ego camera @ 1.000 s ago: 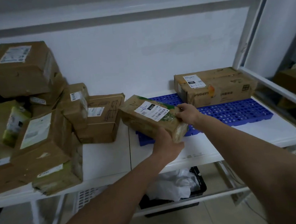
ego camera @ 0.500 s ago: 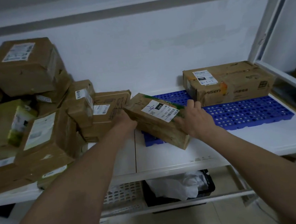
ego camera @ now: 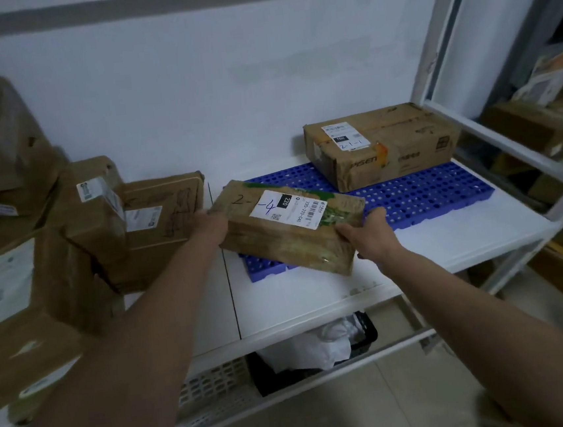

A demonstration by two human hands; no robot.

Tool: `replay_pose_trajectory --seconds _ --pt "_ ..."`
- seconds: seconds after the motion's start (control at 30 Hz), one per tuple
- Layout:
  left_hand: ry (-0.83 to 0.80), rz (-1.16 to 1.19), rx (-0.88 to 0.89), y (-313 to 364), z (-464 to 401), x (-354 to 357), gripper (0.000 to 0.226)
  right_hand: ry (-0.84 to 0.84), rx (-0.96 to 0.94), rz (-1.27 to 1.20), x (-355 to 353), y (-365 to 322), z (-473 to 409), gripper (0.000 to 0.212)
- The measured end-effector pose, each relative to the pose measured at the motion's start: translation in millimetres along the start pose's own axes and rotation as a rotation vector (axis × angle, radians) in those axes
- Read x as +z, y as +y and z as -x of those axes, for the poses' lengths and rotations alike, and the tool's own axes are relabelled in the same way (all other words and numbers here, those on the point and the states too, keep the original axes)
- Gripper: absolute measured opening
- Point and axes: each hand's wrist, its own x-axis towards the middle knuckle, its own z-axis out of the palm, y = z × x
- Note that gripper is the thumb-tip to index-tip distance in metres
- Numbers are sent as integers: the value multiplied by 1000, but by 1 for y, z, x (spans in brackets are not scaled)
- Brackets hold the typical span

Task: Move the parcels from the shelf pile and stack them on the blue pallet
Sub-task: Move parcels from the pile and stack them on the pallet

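Brown box (ego camera: pixel 291 226) sits tilted between your two hands: left hand (ego camera: pixel 210 225) grips one end, right hand (ego camera: pixel 370 235) the other, keeping it steady over the blue pallet (ego camera: pixel 426 196) below your grip.

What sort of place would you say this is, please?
Probably a parcel sorting or storage room: a pile of labelled cardboard parcels on a white metal shelf, a blue pallet, and more boxes on the neighbouring rack.

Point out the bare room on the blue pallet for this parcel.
Bare grid lies in front of and right of the PISEN box on the blue pallet. The held parcel covers its near left end. The pile crowds the shelf's left.
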Motion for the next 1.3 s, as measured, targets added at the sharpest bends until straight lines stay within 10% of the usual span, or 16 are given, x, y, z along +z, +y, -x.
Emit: replay_pose_trajectory --seconds 0.63,1.3 --pt "-57 -35 141 48 100 131 8 157 66 -342 -146 50 -90 43" --pt "89 170 -8 117 126 279 32 -19 20 -414 -263 97 -217 38"
